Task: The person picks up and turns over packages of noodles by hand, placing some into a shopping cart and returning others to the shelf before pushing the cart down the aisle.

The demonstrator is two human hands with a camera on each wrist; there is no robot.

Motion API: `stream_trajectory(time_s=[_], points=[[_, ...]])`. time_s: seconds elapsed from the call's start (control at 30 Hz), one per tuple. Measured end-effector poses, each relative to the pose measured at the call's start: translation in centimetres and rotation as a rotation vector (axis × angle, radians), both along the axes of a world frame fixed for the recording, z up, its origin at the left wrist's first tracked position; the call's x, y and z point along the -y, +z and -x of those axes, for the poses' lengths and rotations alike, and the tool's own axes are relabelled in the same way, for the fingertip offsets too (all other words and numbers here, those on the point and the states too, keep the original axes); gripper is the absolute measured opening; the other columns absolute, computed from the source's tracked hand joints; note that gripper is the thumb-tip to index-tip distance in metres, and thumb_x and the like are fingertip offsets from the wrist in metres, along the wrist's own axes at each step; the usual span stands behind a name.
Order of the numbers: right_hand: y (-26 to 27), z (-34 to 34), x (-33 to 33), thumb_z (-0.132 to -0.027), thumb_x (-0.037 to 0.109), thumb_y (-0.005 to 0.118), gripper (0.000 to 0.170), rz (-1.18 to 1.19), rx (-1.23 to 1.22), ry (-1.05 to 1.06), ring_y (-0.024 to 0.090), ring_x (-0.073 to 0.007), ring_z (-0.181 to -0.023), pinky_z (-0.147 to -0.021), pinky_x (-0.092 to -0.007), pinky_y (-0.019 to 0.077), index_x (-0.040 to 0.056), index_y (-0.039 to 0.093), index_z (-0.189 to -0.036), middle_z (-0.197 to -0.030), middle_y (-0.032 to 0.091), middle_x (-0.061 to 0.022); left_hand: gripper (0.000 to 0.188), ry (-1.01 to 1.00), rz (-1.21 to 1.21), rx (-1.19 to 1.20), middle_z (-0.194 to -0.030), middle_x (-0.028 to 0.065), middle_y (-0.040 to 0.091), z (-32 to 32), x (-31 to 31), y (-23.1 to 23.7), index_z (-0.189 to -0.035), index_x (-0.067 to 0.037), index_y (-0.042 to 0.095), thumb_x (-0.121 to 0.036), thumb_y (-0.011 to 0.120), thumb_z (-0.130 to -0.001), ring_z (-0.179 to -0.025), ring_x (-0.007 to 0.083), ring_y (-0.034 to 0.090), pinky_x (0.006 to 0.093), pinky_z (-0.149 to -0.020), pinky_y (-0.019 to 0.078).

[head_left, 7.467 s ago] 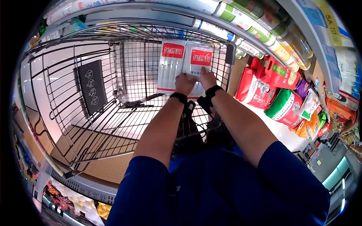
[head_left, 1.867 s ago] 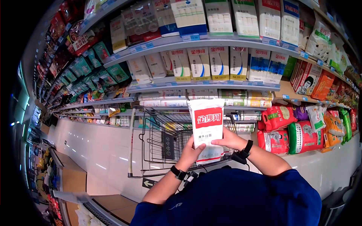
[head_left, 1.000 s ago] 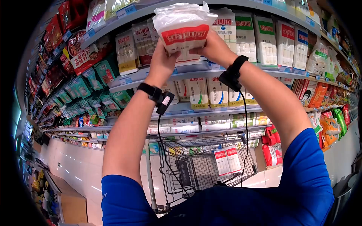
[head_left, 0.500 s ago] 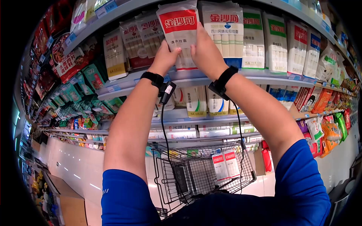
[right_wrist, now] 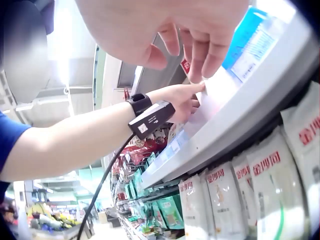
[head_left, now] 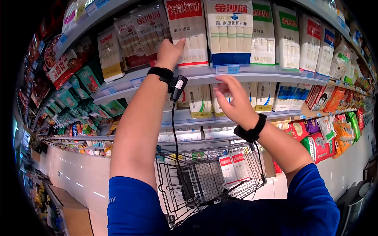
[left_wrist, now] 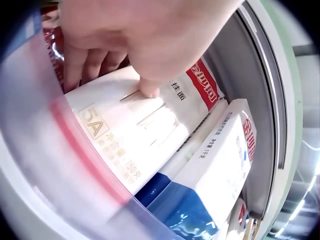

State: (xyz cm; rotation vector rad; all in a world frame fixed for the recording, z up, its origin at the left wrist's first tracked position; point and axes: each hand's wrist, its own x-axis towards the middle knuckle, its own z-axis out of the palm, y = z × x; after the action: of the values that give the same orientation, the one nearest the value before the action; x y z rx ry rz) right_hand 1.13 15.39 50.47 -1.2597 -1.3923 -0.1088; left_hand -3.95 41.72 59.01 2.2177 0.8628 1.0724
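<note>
A white noodle pack with a red label (head_left: 189, 35) stands upright on the upper shelf, left of a blue-bottomed pack (head_left: 231, 33). The left hand (head_left: 169, 54) grips its left side, thumb on the front; in the left wrist view that thumb presses the pack (left_wrist: 125, 125), the other fingers around its far edge. The right hand (head_left: 235, 100) is off the pack, below the shelf edge, with fingers loosely bent and nothing in them; the right wrist view shows the right hand (right_wrist: 175, 30) empty too. Two red-labelled packs (head_left: 234, 169) lie in the cart.
A wire shopping cart (head_left: 169, 185) stands below the shelves. The shelf edge (head_left: 271, 72) carries price tags and runs under the row of packs. More packs (head_left: 199, 100) fill the lower shelf. Red and green bags (head_left: 319, 145) are stacked at the right; green packets (head_left: 84, 80) hang at the left.
The pack held by both hands has gone down and back into the shelf row, standing upright. The right hand has let go and moved down to the right; the left hand stays on the pack.
</note>
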Motion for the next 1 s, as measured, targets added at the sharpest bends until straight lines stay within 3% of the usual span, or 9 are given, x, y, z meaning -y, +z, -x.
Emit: stream_trajectory(time_s=[0.13,0.2,0.27,0.33,0.47,0.63,0.87,0.9,1.0], points=[[-8.2,0.4,5.1,-0.089,0.000,0.058,0.028,0.048,-0.276,0.037,0.062,-0.0157,-0.088,-0.079,-0.0259,0.0488,-0.0013,0.053,-0.116,-0.108,0.056,-0.0108,0.066,0.060,-0.214,0.269,-0.128,0.0326,0.052,3.8,5.2,-1.9,-0.133,0.011,0.039,-0.029,0.063,-0.087,-0.120,0.0418,0.052,0.0415,-0.103,0.0397],[-13.5,1.6,7.9,-0.092,0.003,0.057,0.023,0.158,-0.404,-0.007,0.062,-0.0142,-0.089,-0.079,-0.0251,0.0484,-0.0007,0.053,-0.115,-0.107,0.058,-0.0091,0.050,-0.015,-0.313,0.356,-0.126,0.0266,0.054,4.8,6.7,-8.0,-0.130,0.007,0.043,-0.018,0.059,-0.090,-0.113,0.0342,0.057,0.0395,-0.099,0.0426],[-19.4,1.5,9.6,-0.096,0.006,0.054,0.018,0.287,-0.815,0.005,0.061,-0.0121,-0.090,-0.079,-0.0245,0.0480,-0.0007,0.054,-0.112,-0.103,0.060,-0.0066,0.032,-0.360,-0.096,0.644,-0.113,0.0163,0.059,8.8,13.5,-10.9,-0.120,0.003,0.048,-0.008,0.057,-0.091,-0.101,0.0205,0.059,0.0324,-0.092,0.0459],[-27.7,0.7,11.6,-0.099,0.012,0.050,0.018,0.470,-0.917,-0.014,0.062,-0.0132,-0.097,-0.081,-0.0271,0.0491,0.0036,0.056,-0.114,-0.105,0.063,-0.0041,0.020,-0.595,0.364,0.629,-0.102,0.0077,0.058,11.0,17.2,-18.6,-0.112,-0.001,0.051,-0.002,0.055,-0.092,-0.092,0.0106,0.055,0.0254,-0.083,0.0461],[-42.8,0.4,14.8,-0.092,0.024,0.061,0.031,1.003,-1.398,-0.212,0.058,-0.0131,-0.103,-0.084,-0.0333,0.0489,0.0064,0.058,-0.117,-0.110,0.062,-0.0028,0.016,-0.293,0.879,0.085,-0.097,0.0032,0.058,12.5,20.6,-39.8,-0.110,-0.005,0.052,-0.005,0.051,-0.094,-0.088,0.0123,0.055,0.0276,-0.077,0.0472],[-56.1,-0.6,16.7,-0.081,0.029,0.065,0.059,1.486,-0.734,-0.413,0.063,-0.0312,-0.105,-0.090,-0.0345,0.0486,-0.0100,0.053,-0.124,-0.117,0.063,-0.0231,0.016,0.154,1.752,-0.105,-0.097,0.0005,0.058,16.1,25.6,-59.7,-0.104,-0.012,0.056,-0.020,0.057,-0.091,-0.088,0.0122,0.056,0.0257,-0.075,0.0451],[-67.4,-1.6,16.0,-0.083,0.033,0.060,0.052,1.464,-0.726,-0.214,0.060,-0.0342,-0.111,-0.096,-0.0385,0.0464,-0.0026,0.058,-0.122,-0.115,0.065,-0.0201,0.022,-0.021,1.573,-0.306,-0.087,0.0029,0.057,14.0,30.3,-78.0,-0.106,-0.008,0.058,-0.016,0.052,-0.086,-0.082,0.0109,0.053,0.0279,-0.072,0.0441],[-68.9,-1.1,16.0,-0.088,0.030,0.060,0.047,1.459,-0.652,-0.239,0.061,-0.0280,-0.109,-0.093,-0.0373,0.0468,-0.0025,0.058,-0.123,-0.114,0.065,-0.0179,0.022,-0.016,1.598,-0.311,-0.087,0.0029,0.057,12.8,30.7,-77.8,-0.106,-0.008,0.058,-0.016,0.052,-0.086,-0.082,0.0109,0.053,0.0279,-0.072,0.0441],[-69.6,-0.6,15.1,-0.089,0.028,0.057,0.039,1.584,-0.738,-0.311,0.063,-0.0297,-0.103,-0.088,-0.0386,0.0482,-0.0006,0.062,-0.116,-0.108,0.067,-0.0175,0.029,-0.095,1.561,-0.308,-0.093,0.0052,0.059,9.1,31.4,-78.4,-0.113,-0.004,0.055,-0.014,0.053,-0.085,-0.083,0.0137,0.055,0.0274,-0.069,0.0448]])
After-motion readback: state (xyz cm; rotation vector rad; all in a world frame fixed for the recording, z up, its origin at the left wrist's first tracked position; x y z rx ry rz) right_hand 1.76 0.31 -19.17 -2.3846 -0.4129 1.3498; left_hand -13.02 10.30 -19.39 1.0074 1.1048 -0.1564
